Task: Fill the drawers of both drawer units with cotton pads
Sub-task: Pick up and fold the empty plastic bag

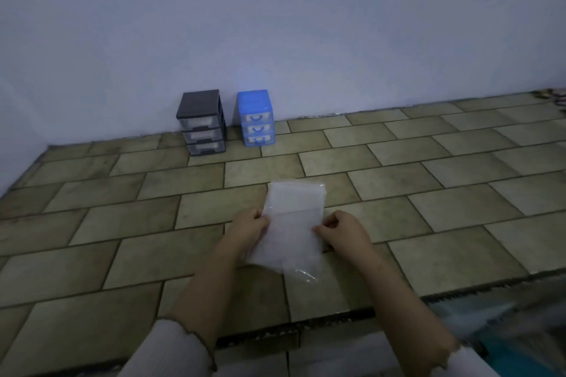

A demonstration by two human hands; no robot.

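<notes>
Cotton pads are kept in one clear plastic bag, pinched at its sides by the left hand and the right hand above the near middle of the tiled desk. Two drawer units are seen far against the wall, one black left, one blue right, three drawers each, all closed. Filling is judged not yet begun.
</notes>
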